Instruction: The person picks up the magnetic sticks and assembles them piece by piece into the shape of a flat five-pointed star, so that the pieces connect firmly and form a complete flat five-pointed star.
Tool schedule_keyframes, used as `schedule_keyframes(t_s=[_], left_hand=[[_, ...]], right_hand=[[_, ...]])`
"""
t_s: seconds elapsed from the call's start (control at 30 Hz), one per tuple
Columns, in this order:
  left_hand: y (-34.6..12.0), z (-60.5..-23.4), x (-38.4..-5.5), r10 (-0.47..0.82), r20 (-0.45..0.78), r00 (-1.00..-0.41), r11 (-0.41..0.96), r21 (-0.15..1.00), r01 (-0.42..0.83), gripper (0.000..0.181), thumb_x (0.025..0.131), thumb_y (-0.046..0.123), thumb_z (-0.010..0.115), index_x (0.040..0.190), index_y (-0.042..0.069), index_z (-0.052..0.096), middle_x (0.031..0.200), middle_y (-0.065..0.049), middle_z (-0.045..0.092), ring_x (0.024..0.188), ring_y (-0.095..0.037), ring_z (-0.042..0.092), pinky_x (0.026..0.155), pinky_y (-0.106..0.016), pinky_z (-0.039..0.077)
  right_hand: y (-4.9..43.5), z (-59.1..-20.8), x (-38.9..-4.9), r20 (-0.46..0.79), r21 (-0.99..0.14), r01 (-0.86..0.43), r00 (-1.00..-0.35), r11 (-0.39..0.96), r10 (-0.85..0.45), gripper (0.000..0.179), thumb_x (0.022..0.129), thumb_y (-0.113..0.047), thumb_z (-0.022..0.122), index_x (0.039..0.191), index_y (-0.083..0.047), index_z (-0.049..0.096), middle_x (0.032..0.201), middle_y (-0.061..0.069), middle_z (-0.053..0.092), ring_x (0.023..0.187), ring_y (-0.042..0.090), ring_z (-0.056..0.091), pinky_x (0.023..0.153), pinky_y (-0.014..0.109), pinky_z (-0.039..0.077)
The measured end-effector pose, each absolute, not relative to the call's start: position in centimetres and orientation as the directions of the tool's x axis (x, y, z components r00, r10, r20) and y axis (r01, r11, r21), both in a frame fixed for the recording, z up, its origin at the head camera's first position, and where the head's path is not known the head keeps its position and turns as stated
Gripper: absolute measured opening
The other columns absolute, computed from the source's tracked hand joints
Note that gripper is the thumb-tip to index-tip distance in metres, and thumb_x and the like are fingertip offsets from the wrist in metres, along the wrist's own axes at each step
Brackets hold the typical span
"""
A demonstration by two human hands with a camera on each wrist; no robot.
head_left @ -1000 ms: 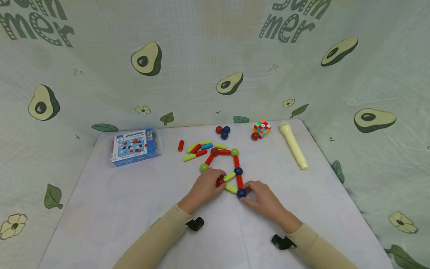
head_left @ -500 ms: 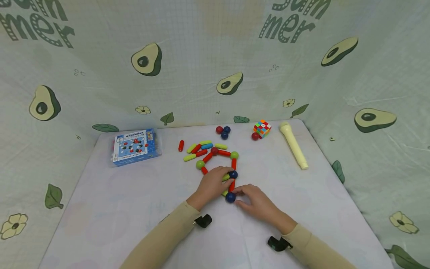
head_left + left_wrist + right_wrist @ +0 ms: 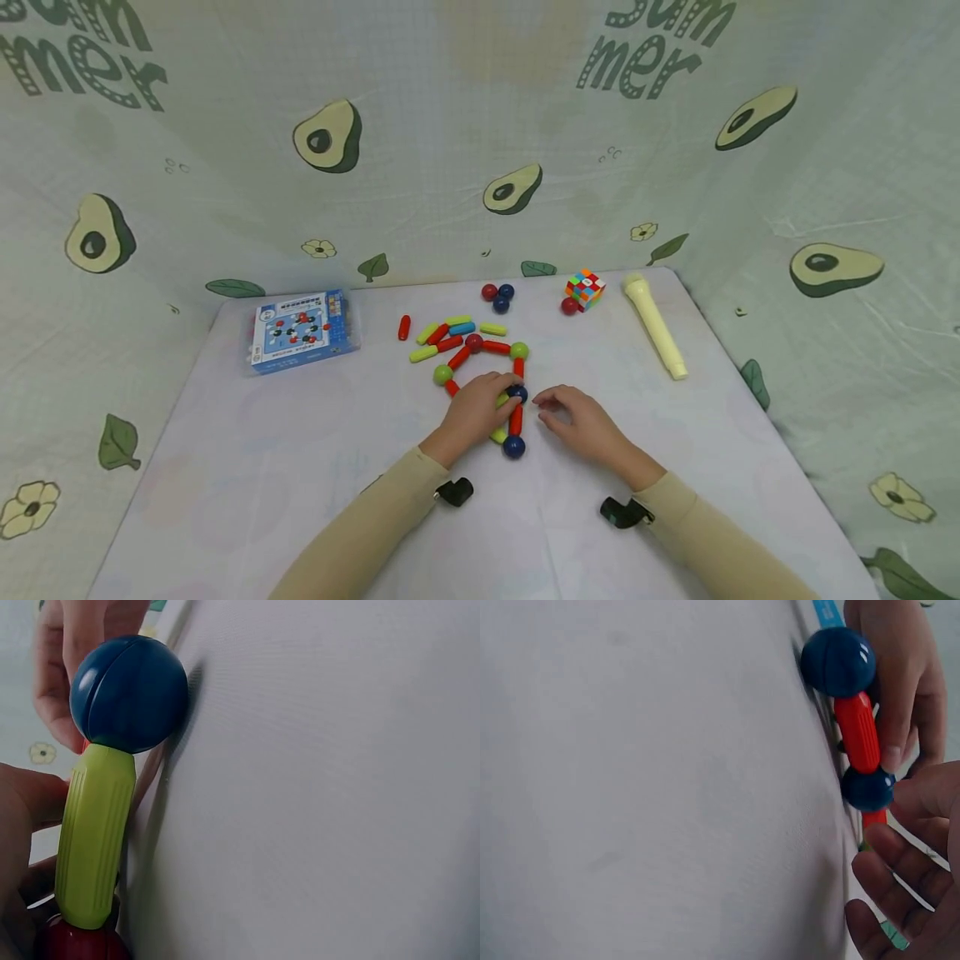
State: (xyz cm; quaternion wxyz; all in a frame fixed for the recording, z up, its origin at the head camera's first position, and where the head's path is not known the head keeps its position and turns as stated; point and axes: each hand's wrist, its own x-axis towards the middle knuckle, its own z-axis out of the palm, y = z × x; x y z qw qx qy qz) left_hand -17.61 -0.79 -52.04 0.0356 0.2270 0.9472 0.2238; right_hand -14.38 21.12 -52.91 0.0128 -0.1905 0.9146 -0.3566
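Observation:
On the table lies a closed shape of rods and balls from a construction set. My left hand (image 3: pixel 472 415) is over its lower part, index finger and thumb pinching the middle blue ball (image 3: pixel 517 395); the palm hides part of the shape. Below that ball, a red rod (image 3: pixel 515 420) runs to the lower blue ball (image 3: pixel 513 447). A yellow-green rod (image 3: pixel 96 836) joins the lower ball to a red ball (image 3: pixel 79 941) under the left hand. My right hand (image 3: pixel 583 425) hovers just right of the shape, fingers loosely bent, holding nothing. Green balls (image 3: pixel 519 351) sit at two other corners.
Loose rods (image 3: pixel 448 342) lie behind the shape, with several balls (image 3: pixel 501 305) farther back. A boxed set (image 3: pixel 300 329) is at the back left. A puzzle cube (image 3: pixel 585 288) and a pale yellow stick (image 3: pixel 656 329) lie at the back right.
My left hand has shifted right, from the red ball to the middle blue ball. The shape's lower end has swung left. My right hand has come away from the lower blue ball.

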Motion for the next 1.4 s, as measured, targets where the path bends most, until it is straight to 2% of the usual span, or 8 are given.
schedule_keyframes(t_s=[0.47,0.77,1.1,1.4], left_hand=[[-3.3,-53.2,-17.2,0.397,0.038,-0.917,0.813,0.449,0.371,0.038,0.098,0.038,0.068,0.133,0.024,0.065,0.117,0.002,0.067,0.101,-0.015,0.062,0.09,-0.033,0.055],[-3.7,-53.4,-17.5,0.407,0.04,-0.913,0.805,0.456,0.379,0.038,0.099,0.039,0.067,0.133,0.024,0.064,0.12,0.002,0.067,0.105,-0.015,0.062,0.092,-0.033,0.054],[-3.7,-53.1,-17.3,0.403,0.049,-0.914,0.81,0.446,0.381,0.039,0.098,0.037,0.068,0.135,0.024,0.064,0.12,0.001,0.067,0.106,-0.016,0.062,0.091,-0.032,0.055],[-3.7,-52.9,-17.3,0.401,0.046,-0.915,0.813,0.443,0.378,0.039,0.098,0.037,0.068,0.134,0.023,0.065,0.121,0.001,0.067,0.107,-0.016,0.063,0.092,-0.032,0.055]], right_hand=[[20.8,-52.9,-22.1,0.037,-0.681,-0.243,-0.954,0.691,-0.298,0.03,0.099,-0.02,0.067,0.127,-0.011,0.062,0.122,0.005,0.064,0.109,0.023,0.061,0.1,0.045,0.051],[18.5,-52.9,-26.7,0.028,-0.685,-0.209,-0.965,0.698,-0.262,0.035,0.101,-0.024,0.065,0.134,-0.013,0.058,0.129,0.007,0.061,0.111,0.024,0.059,0.1,0.044,0.05],[15.8,-52.5,-29.5,0.018,-0.567,-0.304,-0.934,0.766,-0.358,0.038,0.102,-0.023,0.063,0.14,-0.018,0.06,0.139,0.005,0.059,0.12,0.024,0.055,0.107,0.044,0.045],[14.9,-52.5,-30.1,0.011,-0.453,-0.342,-0.926,0.823,-0.378,0.03,0.101,-0.019,0.064,0.131,-0.016,0.066,0.127,0.006,0.065,0.113,0.024,0.056,0.102,0.041,0.049]])
